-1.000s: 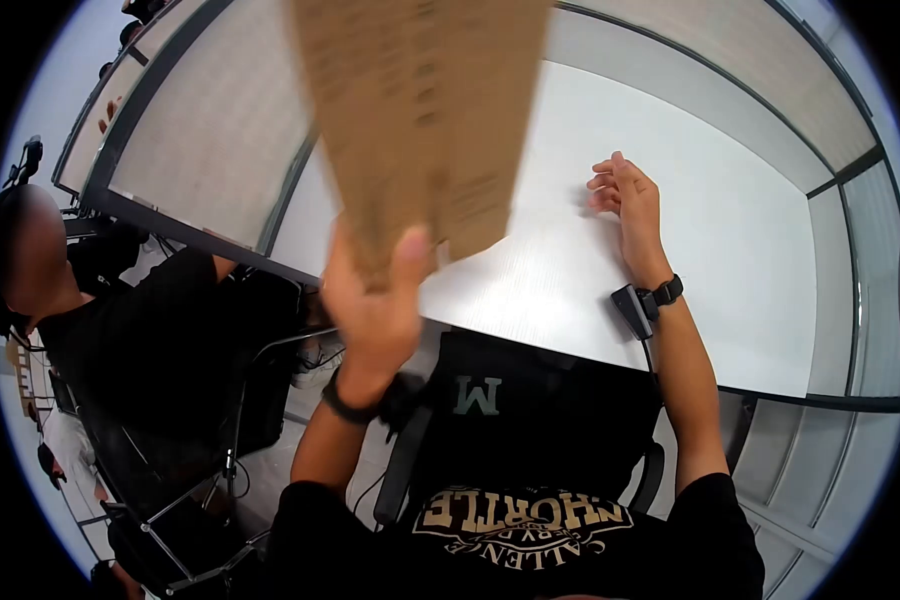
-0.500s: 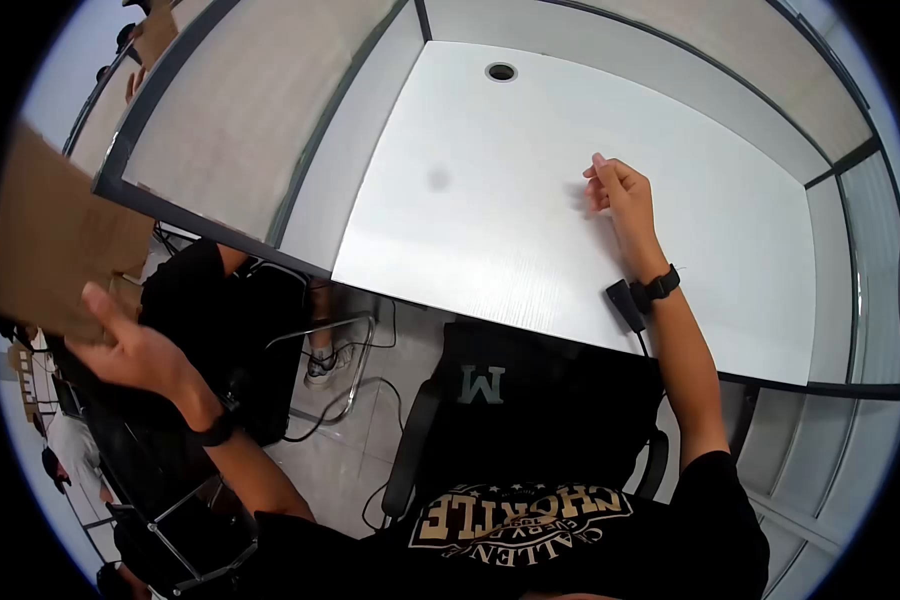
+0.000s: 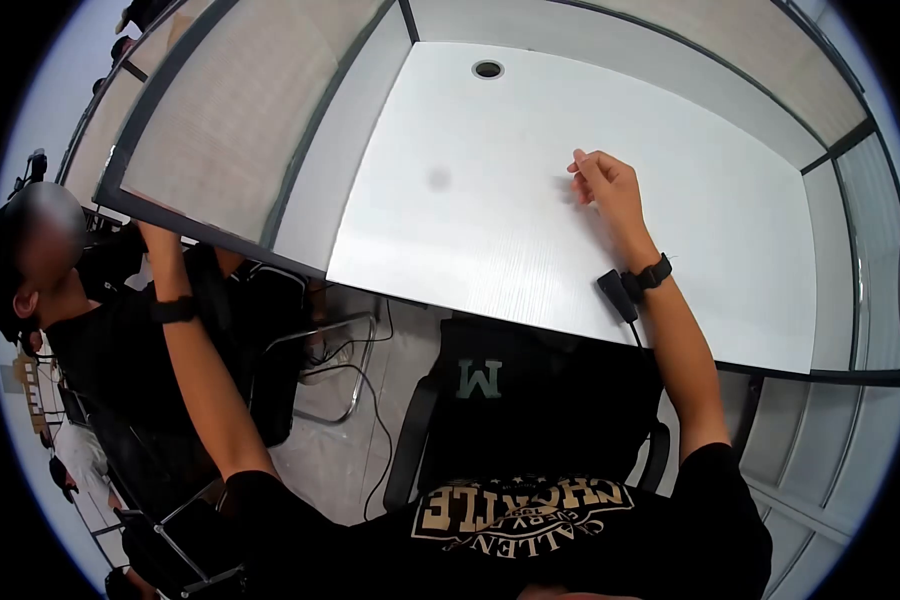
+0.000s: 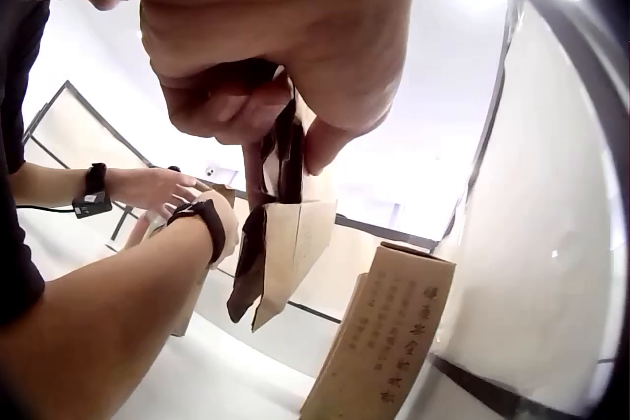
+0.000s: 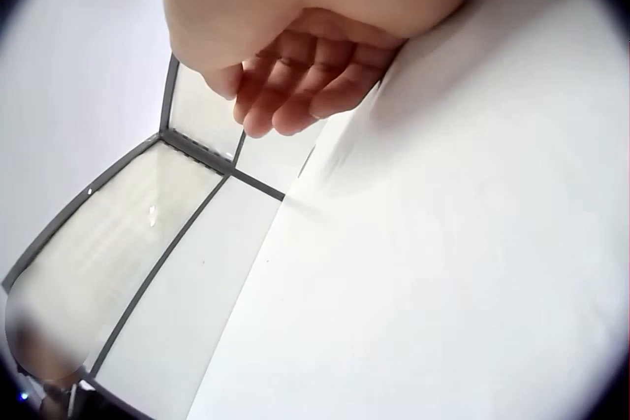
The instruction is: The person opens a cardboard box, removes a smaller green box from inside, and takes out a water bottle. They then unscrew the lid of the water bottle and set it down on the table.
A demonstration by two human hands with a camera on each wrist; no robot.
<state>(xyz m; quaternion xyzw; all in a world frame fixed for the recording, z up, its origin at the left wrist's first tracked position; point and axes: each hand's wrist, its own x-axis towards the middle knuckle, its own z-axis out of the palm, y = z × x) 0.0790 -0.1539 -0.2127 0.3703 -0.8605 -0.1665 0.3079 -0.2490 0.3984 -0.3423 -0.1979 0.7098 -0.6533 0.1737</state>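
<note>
In the left wrist view my left hand (image 4: 281, 36) pinches a cardboard box (image 4: 295, 253) between thumb and fingers; loose flaps and a dark inner side show below the fingertips. A second cardboard box (image 4: 379, 331), printed with a column of characters, stands close by to its right. From the head view, this hand reaches past the left end of the desk partition, which hides the fingers and the boxes. My right hand (image 3: 610, 190) rests on the white desk (image 3: 490, 230), fingers loosely curled and holding nothing.
Another person (image 3: 80, 340) in black sits at the left, and that person's arms (image 4: 148, 262) come close to the held box. A framed partition (image 3: 230, 110) borders the desk. A chair (image 3: 530, 400) stands at the front edge, and cables (image 3: 370, 420) hang at its left.
My left hand has carried a cardboard box from over the desk out to the left, behind the partition's end. The right hand has shifted slightly left on the desk.
</note>
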